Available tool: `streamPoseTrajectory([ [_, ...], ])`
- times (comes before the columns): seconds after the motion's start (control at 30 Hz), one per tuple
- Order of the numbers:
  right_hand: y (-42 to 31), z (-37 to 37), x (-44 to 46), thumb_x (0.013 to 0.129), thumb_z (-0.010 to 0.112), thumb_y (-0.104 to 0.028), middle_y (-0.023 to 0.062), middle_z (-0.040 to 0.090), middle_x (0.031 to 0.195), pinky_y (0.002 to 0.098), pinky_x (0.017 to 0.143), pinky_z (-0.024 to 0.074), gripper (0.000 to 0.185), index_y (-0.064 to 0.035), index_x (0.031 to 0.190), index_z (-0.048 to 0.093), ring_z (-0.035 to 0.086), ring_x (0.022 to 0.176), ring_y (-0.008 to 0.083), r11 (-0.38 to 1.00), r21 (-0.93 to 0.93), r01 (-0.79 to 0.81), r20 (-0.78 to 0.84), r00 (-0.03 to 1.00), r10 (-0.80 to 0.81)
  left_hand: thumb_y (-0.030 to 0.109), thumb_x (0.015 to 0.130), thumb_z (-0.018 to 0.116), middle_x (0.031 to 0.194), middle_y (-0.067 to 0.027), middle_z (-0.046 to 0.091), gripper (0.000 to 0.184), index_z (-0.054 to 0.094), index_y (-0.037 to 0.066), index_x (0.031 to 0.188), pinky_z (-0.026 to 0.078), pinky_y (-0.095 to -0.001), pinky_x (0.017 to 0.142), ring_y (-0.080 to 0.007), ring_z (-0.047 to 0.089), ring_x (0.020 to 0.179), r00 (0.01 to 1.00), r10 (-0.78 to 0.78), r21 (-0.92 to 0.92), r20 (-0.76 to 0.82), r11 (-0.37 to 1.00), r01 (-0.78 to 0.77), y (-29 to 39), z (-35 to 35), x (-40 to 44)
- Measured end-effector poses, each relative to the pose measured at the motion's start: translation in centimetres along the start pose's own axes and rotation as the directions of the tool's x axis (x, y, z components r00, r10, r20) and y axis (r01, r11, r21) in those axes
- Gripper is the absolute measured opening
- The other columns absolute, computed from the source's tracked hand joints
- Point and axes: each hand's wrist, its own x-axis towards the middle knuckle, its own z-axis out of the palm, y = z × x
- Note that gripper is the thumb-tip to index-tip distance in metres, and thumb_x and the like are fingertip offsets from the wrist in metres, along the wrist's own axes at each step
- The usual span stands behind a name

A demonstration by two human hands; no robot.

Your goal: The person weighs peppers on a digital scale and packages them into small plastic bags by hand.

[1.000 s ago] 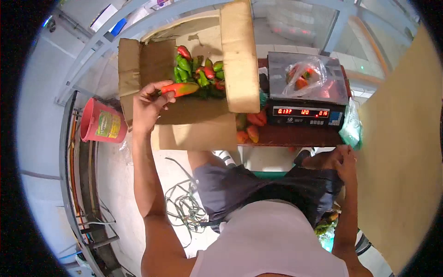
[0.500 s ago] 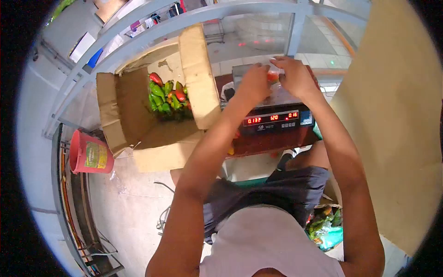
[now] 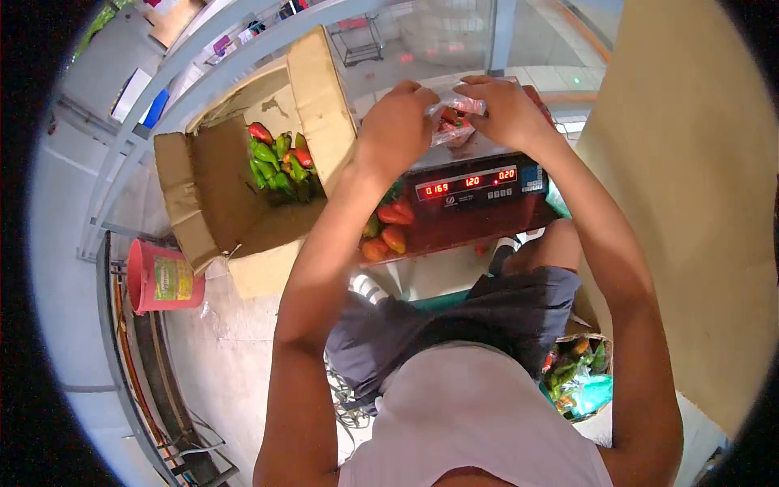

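Observation:
A clear plastic bag point(image 3: 445, 135) with red peppers point(image 3: 454, 118) inside rests over the plate of a digital scale point(image 3: 480, 193). My left hand point(image 3: 398, 126) is closed on the bag's left edge. Opposite it, my right hand point(image 3: 505, 109) has its fingers curled on the bag's right edge, the thumb near the peppers. Red digits on the scale read 0.169, 1.20 and 0.20. Several red and orange peppers point(image 3: 393, 227) lie beside the scale on the dark red table point(image 3: 479, 231), partly behind my left forearm.
To the left stands an open cardboard box point(image 3: 235, 219) with green and red peppers point(image 3: 280, 162). A red bucket point(image 3: 166, 276) sits further left. Tall cardboard point(image 3: 682, 203) rises at the right. A box of peppers and bags point(image 3: 578, 377) is by my right leg. Metal railing runs behind.
My left hand has moved left, and both hands now hold the bag's edges apart, showing the peppers. The display went from 0.132 and 0.16 to 0.169 and 0.20. The view shifted slightly.

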Motion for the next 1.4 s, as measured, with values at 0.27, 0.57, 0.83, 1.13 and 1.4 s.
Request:
streamPoseTrajectory([
  [0.27,-0.5,-1.7,-0.3,0.079,0.075,-0.023,0.0170,0.061,0.129,0.0428,0.097,0.0502,0.045,-0.0076,0.120,0.067,0.061,0.114,0.0363,0.999,0.036,-0.019,0.116,0.993,0.014,0.006,0.078,0.066,0.109,-0.0186,0.065,0.026,0.070,0.005,0.103,0.050,-0.0458,0.092,-0.0400,0.061,0.104,0.999,-0.035,-0.034,0.021,0.999,0.036,1.6,1.0,1.3],
  [0.57,0.8,-3.5,-0.3,0.075,0.077,-0.014,0.0134,0.067,0.092,0.0405,0.072,0.0519,0.021,-0.0066,0.094,0.073,0.066,0.080,0.0315,0.973,-0.178,0.150,0.027,0.989,-0.147,0.025,0.076,0.075,0.118,-0.0198,0.061,0.032,0.072,0.010,0.104,0.054,-0.0448,0.086,-0.0386,0.062,0.102,0.981,-0.123,0.299,0.152,0.952,0.073,-1.9,0.7,-0.6],
  [0.83,-9.6,-11.5,-3.4,0.073,0.080,-0.008,0.0114,0.070,0.101,0.0346,0.080,0.0544,0.037,-0.0035,0.108,0.069,0.068,0.093,0.0289,0.945,0.177,0.276,-0.149,0.956,-0.252,0.022,0.077,0.076,0.098,-0.0229,0.067,0.046,0.064,-0.005,0.111,0.052,-0.0418,0.079,-0.0335,0.068,0.091,0.995,-0.095,-0.587,0.025,0.804,0.091,5.8,-1.9,-3.2],
  [1.13,-21.1,-4.0,-19.0,0.068,0.087,-0.027,0.0124,0.061,0.128,0.0399,0.104,0.0445,0.069,-0.0067,0.128,0.059,0.056,0.121,0.0230,0.552,0.719,-0.422,0.450,0.888,0.092,0.016,0.077,0.070,0.094,-0.0174,0.066,0.033,0.063,0.004,0.107,0.051,-0.0410,0.071,-0.0377,0.065,0.085,0.984,0.158,-0.440,-0.084,0.880,-0.179,16.4,-6.3,-11.2],
  [1.4,-20.8,-3.9,-18.5,0.093,0.066,-0.023,0.0093,0.068,0.112,0.0327,0.089,0.0510,0.034,-0.0019,0.119,0.061,0.065,0.101,0.0168,0.313,0.808,-0.500,0.589,0.708,-0.390,0.007,0.067,0.069,0.079,-0.0150,0.060,0.022,0.061,0.004,0.087,0.048,-0.0436,0.062,-0.0373,0.061,0.073,0.969,0.045,-0.386,-0.245,0.912,-0.140,16.5,-12.1,-15.3],
])
